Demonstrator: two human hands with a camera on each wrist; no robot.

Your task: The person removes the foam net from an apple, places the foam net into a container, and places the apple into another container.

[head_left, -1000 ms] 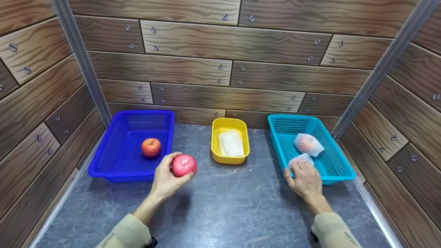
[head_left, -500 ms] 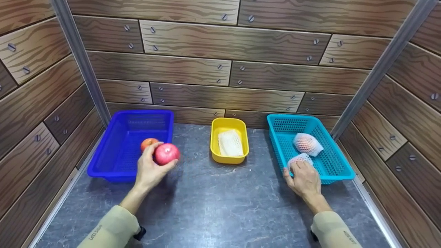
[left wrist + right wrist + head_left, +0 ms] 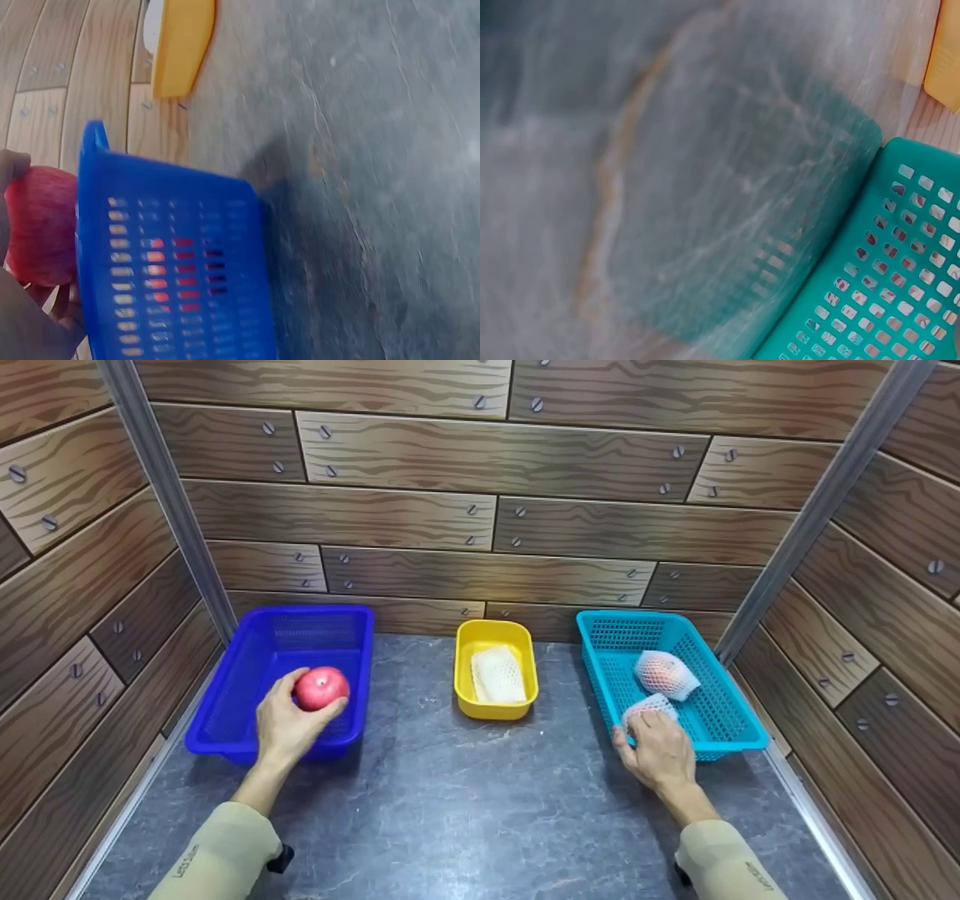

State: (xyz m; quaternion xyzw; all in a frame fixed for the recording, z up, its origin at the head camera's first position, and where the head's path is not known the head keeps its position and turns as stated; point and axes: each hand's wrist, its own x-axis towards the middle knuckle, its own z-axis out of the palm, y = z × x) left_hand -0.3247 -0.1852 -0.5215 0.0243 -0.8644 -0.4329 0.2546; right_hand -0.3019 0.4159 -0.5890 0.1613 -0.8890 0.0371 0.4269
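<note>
My left hand (image 3: 289, 724) grips a red apple (image 3: 322, 688) between thumb and fingers over the blue basket (image 3: 206, 742). In the left wrist view the held apple (image 3: 43, 225) is just past the basket's rim, and red patches of another fruit (image 3: 184, 268) show through the slots. The apple lying inside that basket is hidden in the head view. My right hand (image 3: 661, 751) curls its fingers over a fruit in white foam netting (image 3: 651, 706) at the near left corner of the teal basket (image 3: 731, 746). A second netted fruit (image 3: 667, 675) lies behind it.
A yellow tub (image 3: 496, 710) between the baskets holds a flat white foam net (image 3: 498, 675). Wood-patterned panels (image 3: 405, 521) close in the back and sides. The baskets and tub stand on a grey marbled tabletop (image 3: 480, 810).
My left hand has carried the red apple leftward from beside the blue basket to over it, covering the apple inside. My right hand has stayed at the netted fruit.
</note>
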